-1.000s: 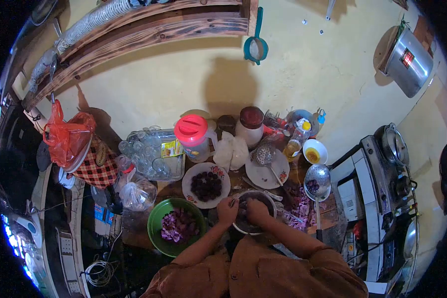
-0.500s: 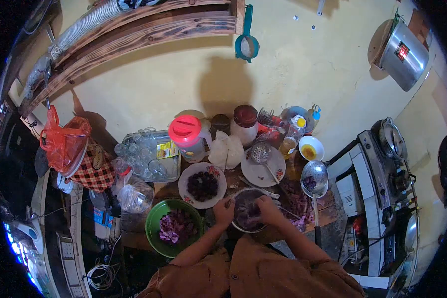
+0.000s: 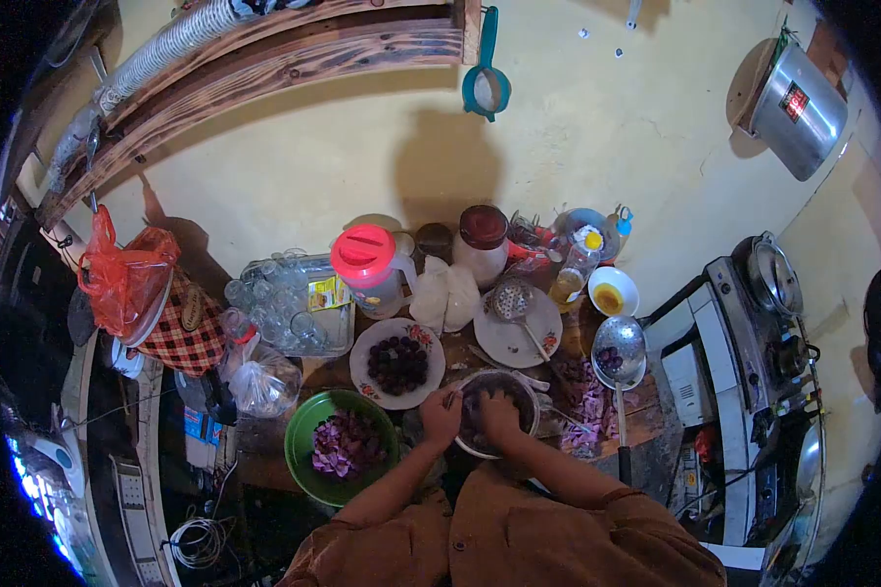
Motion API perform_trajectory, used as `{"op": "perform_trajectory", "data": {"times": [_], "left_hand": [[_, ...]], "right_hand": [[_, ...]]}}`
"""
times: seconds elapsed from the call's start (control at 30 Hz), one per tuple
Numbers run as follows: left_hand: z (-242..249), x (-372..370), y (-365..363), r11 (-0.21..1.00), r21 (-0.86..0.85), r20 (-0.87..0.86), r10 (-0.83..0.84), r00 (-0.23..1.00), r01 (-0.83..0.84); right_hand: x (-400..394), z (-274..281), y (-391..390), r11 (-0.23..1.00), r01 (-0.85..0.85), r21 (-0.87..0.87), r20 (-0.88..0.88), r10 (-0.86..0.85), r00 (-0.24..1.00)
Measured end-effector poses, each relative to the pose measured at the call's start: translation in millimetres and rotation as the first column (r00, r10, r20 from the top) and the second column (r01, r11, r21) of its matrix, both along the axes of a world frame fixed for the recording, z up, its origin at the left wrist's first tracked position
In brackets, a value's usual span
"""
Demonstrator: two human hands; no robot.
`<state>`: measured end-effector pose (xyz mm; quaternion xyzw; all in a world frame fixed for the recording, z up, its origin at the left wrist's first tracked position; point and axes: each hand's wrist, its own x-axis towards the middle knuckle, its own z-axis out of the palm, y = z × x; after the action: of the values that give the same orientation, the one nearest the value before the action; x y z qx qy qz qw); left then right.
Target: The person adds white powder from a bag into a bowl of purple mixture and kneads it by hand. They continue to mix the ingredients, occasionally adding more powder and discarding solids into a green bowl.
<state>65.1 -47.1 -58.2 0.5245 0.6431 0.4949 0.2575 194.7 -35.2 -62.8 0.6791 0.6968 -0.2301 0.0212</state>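
Observation:
My left hand (image 3: 441, 417) is closed on the left rim of a metal pot (image 3: 533, 403) that holds a purplish mass. Inside the pot, my right hand (image 3: 500, 415) presses down into this mass with its fingers apart. Left of the pot are a white plate (image 3: 360, 364) of dark round balls and a green basin (image 3: 299, 460) with purple peelings (image 3: 341, 445). More purple scraps (image 3: 587, 401) lie on the wooden table to the right, beside a ladle (image 3: 620, 357) holding a few dark pieces.
Behind the pot stand a white plate with a skimmer (image 3: 512, 301), a red-lidded pitcher (image 3: 367, 264), a jar (image 3: 482, 245) and an oil bottle (image 3: 578, 264). A glass tray (image 3: 338, 338) is at the left, a stove (image 3: 744, 391) at the right.
My right hand has moved left and down from the pot's right rim into its middle, and its fingers have spread. The left hand stays at the left rim.

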Motion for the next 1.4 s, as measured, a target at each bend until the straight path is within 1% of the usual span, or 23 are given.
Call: {"op": "perform_trajectory", "data": {"times": [0.07, 0.1, 0.23, 0.3, 0.33, 0.4, 0.43, 0.47, 0.5, 0.53, 0.6, 0.63, 0.67, 0.7, 0.73, 0.8, 0.83, 0.9, 1.03, 1.13, 1.2, 1.27, 1.4], "left_hand": [[-8.3, -0.3, 1.2, 0.998, 0.061, 0.013, 0.011, 1.000, -0.012], [-7.8, -1.2, 1.0, 1.000, 0.004, -0.023, 0.013, 1.000, -0.013], [0.6, -2.5, 0.1, 0.993, -0.116, -0.062, -0.013, 0.998, 0.006], [1.6, -0.7, 0.1, 0.995, -0.103, 0.012, 0.004, 1.000, -0.003], [2.2, -0.6, 0.0, 0.995, -0.103, 0.087, 0.023, 0.996, -0.014], [3.1, -3.7, 0.0, 0.989, -0.148, 0.084, 0.024, 0.996, -0.012], [3.8, -4.7, -0.2, 0.980, -0.197, 0.081, 0.025, 0.996, -0.008], [4.0, -4.5, -1.0, 0.980, -0.198, 0.080, 0.025, 0.996, -0.009], [3.2, -4.2, -2.2, 0.981, -0.192, 0.123, 0.032, 0.992, -0.008], [2.4, -4.2, -3.2, 0.983, -0.186, 0.165, 0.039, 0.986, -0.008], [-2.9, -3.2, -5.2, 0.990, -0.136, 0.080, 0.047, 0.996, -0.036], [-7.2, -2.6, -5.5, 0.995, -0.081, -0.004, 0.060, 0.998, -0.061], [-11.3, -3.1, -5.5, 0.995, -0.082, -0.004, 0.061, 0.998, -0.061], [-14.8, -4.8, -5.5, 0.990, -0.140, 0.026, 0.030, 0.999, -0.026], [-13.4, -6.2, -6.0, 0.980, -0.197, 0.056, 0.002, 0.998, 0.009], [-2.0, -6.4, -9.7, 0.979, -0.204, 0.041, -0.006, 0.999, 0.014], [1.2, -6.2, -9.5, 0.978, -0.209, 0.026, -0.017, 1.000, 0.022], [-1.7, -4.6, -8.0, 0.986, -0.167, 0.047, 0.000, 0.999, 0.008], [-0.5, -3.3, -7.9, 0.993, -0.117, 0.019, 0.026, 0.999, -0.024], [-1.4, 0.0, -8.0, 0.992, -0.109, 0.027, 0.063, 0.998, -0.060], [-4.6, -3.5, -4.4, 0.993, -0.111, -0.003, 0.038, 0.999, -0.038], [-9.0, -3.4, -4.5, 0.994, -0.110, -0.030, 0.013, 0.999, -0.016], [-3.6, -4.7, -4.3, 0.995, -0.094, -0.047, 0.031, 0.998, -0.035]], "right_hand": [[2.0, 4.0, 1.4, 0.996, -0.088, 0.035, 0.057, 0.086, 0.995], [1.0, 13.0, 1.0, 0.983, -0.175, 0.061, 0.115, 0.167, 0.979], [4.8, 31.4, 11.7, 0.993, -0.115, 0.038, 0.033, 0.113, 0.993], [7.3, 53.2, 5.3, 0.978, 0.049, 0.201, -0.079, -0.034, 0.996], [9.4, 60.8, 0.9, 0.977, 0.048, 0.206, -0.079, -0.032, 0.996], [18.7, 72.4, -9.6, 0.825, -0.027, 0.565, -0.144, 0.131, 0.981], [26.1, 79.1, -16.7, 0.824, -0.027, 0.566, -0.145, 0.131, 0.981], [35.8, 85.2, -24.6, 0.893, -0.185, 0.411, -0.218, 0.293, 0.931], [44.2, 87.9, -29.3, 0.899, -0.356, 0.254, -0.317, 0.425, 0.848], [51.3, 89.8, -27.8, 0.900, -0.355, 0.252, -0.319, 0.424, 0.848], [61.4, 96.0, -19.4, 0.849, -0.500, -0.170, -0.412, 0.399, 0.819], [60.9, 96.8, -16.7, 0.849, -0.500, -0.171, -0.412, 0.399, 0.819], [58.8, 96.3, -13.4, 0.922, -0.376, -0.093, -0.405, 0.310, 0.860], [55.5, 94.1, -10.6, 0.970, -0.243, -0.012, -0.407, 0.218, 0.887], [50.1, 81.8, -8.7, 0.969, -0.246, -0.013, -0.408, 0.219, 0.886], [32.6, 51.5, -10.0, 0.947, -0.183, 0.264, -0.228, 0.246, 0.942], [19.3, 50.6, -12.7, 0.946, -0.186, 0.265, -0.229, 0.249, 0.941], [-3.0, 48.2, -17.4, 0.985, -0.169, 0.039, 0.058, 0.166, 0.984], [-9.3, 26.1, -8.9, 0.983, -0.143, 0.112, 0.039, 0.139, 0.990], [-7.2, 22.4, 4.4, 0.983, -0.183, -0.018, 0.027, 0.183, 0.983], [-6.7, 16.9, 6.5, 0.978, -0.190, 0.087, 0.044, 0.187, 0.981], [-5.1, 8.8, 9.9, 0.972, -0.210, 0.106, 0.053, 0.205, 0.977], [-2.3, 37.6, 9.0, 0.975, -0.205, 0.089, 0.015, 0.205, 0.979]]}}
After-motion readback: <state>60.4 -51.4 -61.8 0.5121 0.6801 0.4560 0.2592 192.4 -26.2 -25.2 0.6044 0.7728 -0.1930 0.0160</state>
